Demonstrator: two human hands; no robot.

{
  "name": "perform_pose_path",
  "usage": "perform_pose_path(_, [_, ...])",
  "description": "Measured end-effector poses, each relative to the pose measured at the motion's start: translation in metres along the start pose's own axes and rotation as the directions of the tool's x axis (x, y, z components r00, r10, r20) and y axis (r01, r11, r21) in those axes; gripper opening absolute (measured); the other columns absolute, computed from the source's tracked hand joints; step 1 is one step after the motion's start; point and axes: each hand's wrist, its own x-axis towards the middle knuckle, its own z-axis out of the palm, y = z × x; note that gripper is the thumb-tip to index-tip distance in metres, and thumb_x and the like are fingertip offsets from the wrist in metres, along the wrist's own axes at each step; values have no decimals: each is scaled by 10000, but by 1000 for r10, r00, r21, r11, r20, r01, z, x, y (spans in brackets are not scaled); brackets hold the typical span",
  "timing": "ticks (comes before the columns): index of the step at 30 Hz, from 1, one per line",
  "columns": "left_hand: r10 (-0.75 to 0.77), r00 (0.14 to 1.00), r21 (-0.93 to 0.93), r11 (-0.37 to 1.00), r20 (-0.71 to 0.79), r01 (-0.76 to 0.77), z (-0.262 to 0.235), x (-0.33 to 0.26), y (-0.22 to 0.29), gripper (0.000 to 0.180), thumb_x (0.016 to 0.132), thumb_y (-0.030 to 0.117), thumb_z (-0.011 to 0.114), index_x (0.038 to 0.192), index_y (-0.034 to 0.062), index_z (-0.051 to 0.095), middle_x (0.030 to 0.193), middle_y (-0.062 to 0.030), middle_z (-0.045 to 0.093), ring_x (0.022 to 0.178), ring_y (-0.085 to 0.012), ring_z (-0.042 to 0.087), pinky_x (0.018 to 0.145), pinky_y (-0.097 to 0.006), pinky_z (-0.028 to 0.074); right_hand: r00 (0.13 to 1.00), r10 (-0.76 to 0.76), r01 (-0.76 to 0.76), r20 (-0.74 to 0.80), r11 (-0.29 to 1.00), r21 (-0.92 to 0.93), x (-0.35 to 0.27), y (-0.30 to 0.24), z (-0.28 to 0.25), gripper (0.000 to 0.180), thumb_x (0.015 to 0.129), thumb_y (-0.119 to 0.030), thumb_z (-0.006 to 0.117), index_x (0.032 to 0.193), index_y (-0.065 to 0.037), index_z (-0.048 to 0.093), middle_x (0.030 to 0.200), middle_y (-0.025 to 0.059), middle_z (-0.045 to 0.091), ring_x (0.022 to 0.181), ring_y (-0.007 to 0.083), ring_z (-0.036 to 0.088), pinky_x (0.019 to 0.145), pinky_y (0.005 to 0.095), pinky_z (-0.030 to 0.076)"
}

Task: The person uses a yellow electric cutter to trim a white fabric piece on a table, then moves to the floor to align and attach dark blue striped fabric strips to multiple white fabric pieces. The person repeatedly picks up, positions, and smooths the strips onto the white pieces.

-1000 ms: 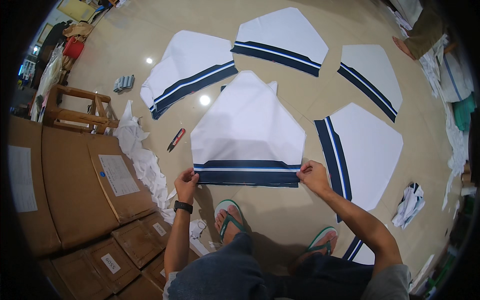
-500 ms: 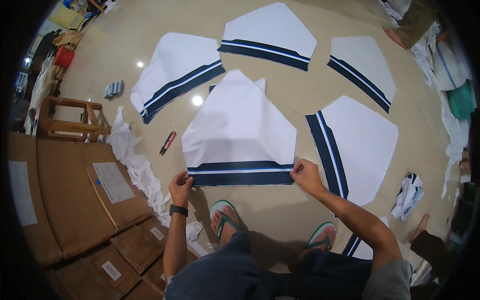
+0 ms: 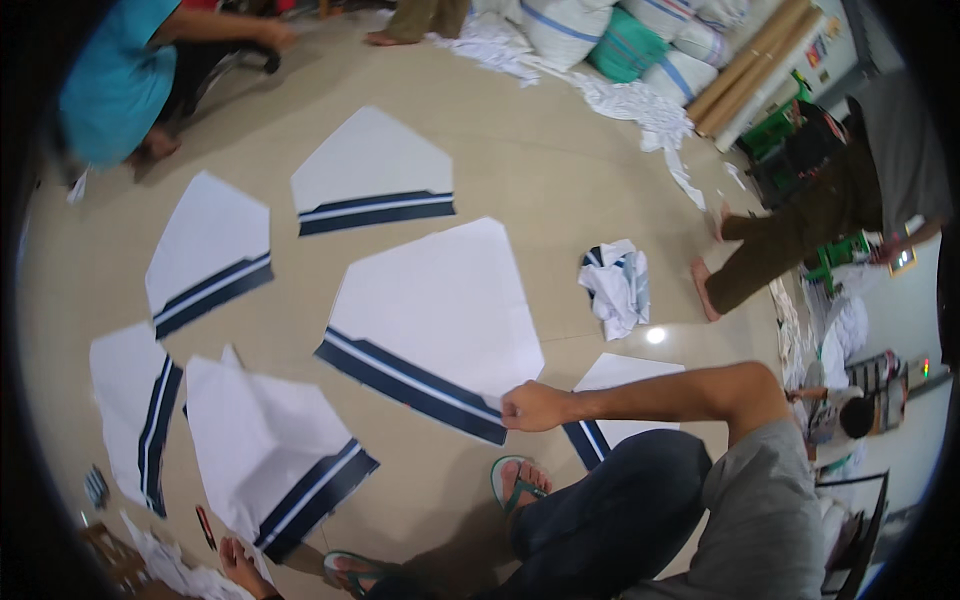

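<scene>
The right hand [image 3: 535,406], fingers curled shut, pinches the near corner of a white fabric panel [image 3: 440,310] with navy stripes on the floor [image 3: 560,190]; the left hand is unseen; laying it flat seems underway, needing smoothing.

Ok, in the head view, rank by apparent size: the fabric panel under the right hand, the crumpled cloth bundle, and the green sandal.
1. Fabric panel, white with a navy band, largest by far.
2. Crumpled cloth bundle.
3. Green sandal, smallest, though it lies nearer the camera and is partly hidden, so the gap with the bundle is unsure.
</scene>
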Motion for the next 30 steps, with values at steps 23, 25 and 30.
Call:
perform_pose_path(23, [564,177,-180,520,807,-835,171,-247,401,421,817,37,728,1217,-11,607,1161,-143,666,1070,-230,637,955,-336,475,629,-50,479,-776,811,336,-48,-43,-244,141,975,-149,604,984,-11,630,738,3,621,622,71,516,558,249,429])
perform_pose_path(25, [653,68,-278,410,754,-869,188,-262,396,551,827,128,766,1320,17,544,1242,-131,637,1173,-249,594,1010,-381,440,795,-179,498,-580,738,456,-36,-127,-251,165,980,-179,615,993,-17,641,752,1,628,636,60,526,566,234,431])
perform_pose_path(30, [748,138,-316,431,650,-845,197,-249,397,593,848,184,779,1332,-29,511,1262,-172,616,1195,-259,585,1005,-385,459,813,-498,572,-302,587,573,-26,-289,-265,266,955,-293,673,1042,-42,659,753,-6,625,656,45,564,566,214,440])
